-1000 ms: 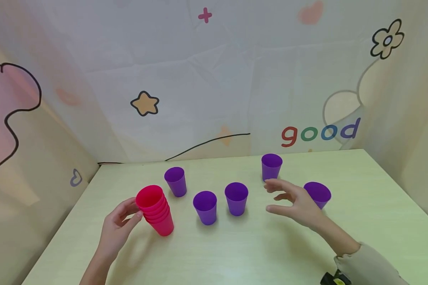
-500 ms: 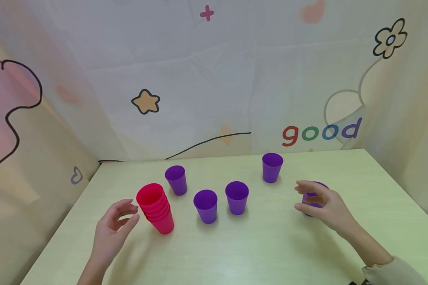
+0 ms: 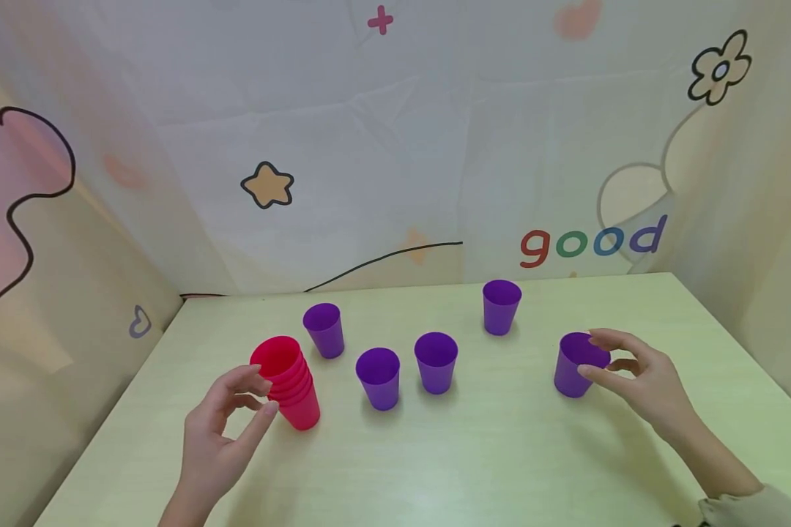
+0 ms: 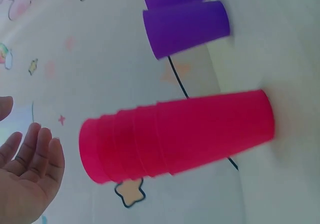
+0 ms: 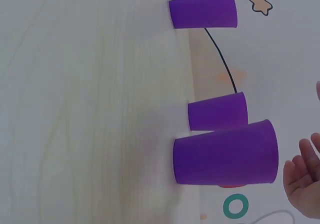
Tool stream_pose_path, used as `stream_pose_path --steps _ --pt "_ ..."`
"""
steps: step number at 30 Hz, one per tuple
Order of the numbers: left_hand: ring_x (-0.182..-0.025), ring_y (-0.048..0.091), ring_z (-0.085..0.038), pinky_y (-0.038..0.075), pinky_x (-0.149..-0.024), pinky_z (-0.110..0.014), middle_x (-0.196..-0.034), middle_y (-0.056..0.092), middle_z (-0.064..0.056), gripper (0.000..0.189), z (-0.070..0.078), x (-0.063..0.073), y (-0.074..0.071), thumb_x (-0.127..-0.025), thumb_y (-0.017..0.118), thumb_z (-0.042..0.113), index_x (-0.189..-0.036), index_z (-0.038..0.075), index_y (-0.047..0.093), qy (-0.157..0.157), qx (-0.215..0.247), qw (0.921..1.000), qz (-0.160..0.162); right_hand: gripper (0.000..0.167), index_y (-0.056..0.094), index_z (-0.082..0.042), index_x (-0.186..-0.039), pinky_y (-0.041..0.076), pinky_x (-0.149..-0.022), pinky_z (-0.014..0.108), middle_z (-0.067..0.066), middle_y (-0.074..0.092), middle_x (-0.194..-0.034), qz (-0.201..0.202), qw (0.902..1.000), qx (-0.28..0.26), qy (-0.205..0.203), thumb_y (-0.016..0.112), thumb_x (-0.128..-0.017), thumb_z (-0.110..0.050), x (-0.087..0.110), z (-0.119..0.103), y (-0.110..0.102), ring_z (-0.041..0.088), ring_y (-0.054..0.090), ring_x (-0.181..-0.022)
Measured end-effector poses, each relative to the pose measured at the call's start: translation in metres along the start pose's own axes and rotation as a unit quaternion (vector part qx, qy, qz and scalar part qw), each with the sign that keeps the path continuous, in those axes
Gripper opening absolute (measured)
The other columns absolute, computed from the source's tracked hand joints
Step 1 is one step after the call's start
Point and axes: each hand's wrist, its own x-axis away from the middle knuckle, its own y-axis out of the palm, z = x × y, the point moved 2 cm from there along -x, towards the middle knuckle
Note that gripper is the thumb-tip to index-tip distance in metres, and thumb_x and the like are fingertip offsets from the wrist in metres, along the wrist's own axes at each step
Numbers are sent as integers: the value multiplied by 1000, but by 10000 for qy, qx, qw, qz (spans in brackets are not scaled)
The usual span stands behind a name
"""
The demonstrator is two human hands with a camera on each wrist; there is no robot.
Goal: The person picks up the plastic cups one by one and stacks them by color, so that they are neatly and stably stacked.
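In the head view my left hand (image 3: pixel 214 443) hovers beside a stack of nested red cups (image 3: pixel 303 410), fingers loosely bent and holding nothing. A gap shows between that hand (image 4: pixel 30 176) and the rim of the stack in the left wrist view. My right hand (image 3: pixel 655 388) hangs at the right side of the rightmost purple cup (image 3: pixel 570 375), thumb and fingers spread apart. Its fingertips overlap the cup's rim in the head view. The right wrist view has the hand (image 5: pixel 305 179) just beyond the rim of this purple cup (image 5: pixel 225 156), apart from it.
Two purple cups, a front one (image 3: pixel 379 380) and its right neighbour (image 3: pixel 436 364), stand mid-table. Another purple cup (image 3: pixel 326 333) stands behind the red stack, and one more (image 3: pixel 500 309) near the back edge. A printed cloth (image 3: pixel 369 146) surrounds the pale table (image 3: pixel 435 461).
My right hand has moved right, across the rightmost purple cup to its right side. The left hand let go of the red stack, drew back, then came close again. The cups stay in place.
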Motion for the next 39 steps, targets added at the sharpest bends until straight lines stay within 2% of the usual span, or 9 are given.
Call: stream_pose_path --steps 2,4,11,19,23,25,29,34,39 --pt "-84 56 -12 47 -70 -16 -90 59 -7 50 2 -1 6 -62 63 -26 -109 -14 51 267 125 9995 -89 50 50 -1 -123 41 -70 10 -14 52 -107 92 9999 72 39 71 -80 -16 0 4 -3 -2 47 -92" --pt "-83 56 -11 47 -70 -17 -90 60 -6 51 2 -3 12 -61 64 -25 -109 -13 52 358 188 9990 -171 54 49 -1 -125 40 -70 10 -13 50 -110 124 9997 150 127 71 -80 -18 -1 7 -5 -4 43 -94" --pt "-86 57 -14 49 -70 -21 -94 60 -8 52 6 -10 35 -63 67 -15 -112 -4 56 637 -21 9966 -524 64 42 -1 -133 39 -71 13 19 46 -125 -143 9975 447 521 69 -81 -27 -5 20 -7 -7 35 -95" --pt "-93 56 -19 48 -72 -27 -100 60 -9 51 5 -16 64 -69 70 -8 -117 1 55 420 185 9941 -987 65 38 2 -134 41 -70 10 22 47 -125 -482 9968 282 569 68 -83 -27 -8 30 -2 -9 38 -93" --pt "-94 56 -21 48 -72 -30 -102 61 -9 49 4 -21 77 -71 71 -5 -116 2 55 406 137 9923 -1158 62 41 1 -132 42 -70 10 17 49 -121 -521 9966 183 613 67 -83 -27 -9 34 -1 -8 41 -92" --pt "-94 56 -21 48 -71 -32 -102 61 -10 47 3 -24 83 -72 71 -3 -116 3 56 380 111 9914 -1248 59 43 1 -131 42 -70 10 6 52 -116 -505 9969 164 582 67 -84 -26 -9 36 -1 -7 42 -91" --pt "-95 56 -22 49 -73 -34 -104 61 -10 43 -2 -29 93 -76 70 1 -116 3 56 98 149 9894 -1439 57 45 1 -129 41 -70 10 -11 51 -107 -454 9975 113 531 66 -84 -26 -9 38 -2 -7 43 -90" --pt "-99 56 -23 49 -77 -38 -107 61 -9 42 -6 -37 107 -77 70 5 -117 2 56 -256 59 9872 -1576 56 44 1 -129 41 -71 10 -13 51 -103 -474 9973 62 557 65 -85 -26 -8 40 -2 -7 43 -90" --pt "-100 55 -23 48 -77 -41 -106 61 -9 41 -11 -45 123 -76 71 7 -114 1 58 -461 -189 9866 -1556 58 42 1 -131 43 -70 13 -18 51 -103 -545 9961 -37 697 65 -85 -26 -8 42 -3 -9 45 -89"
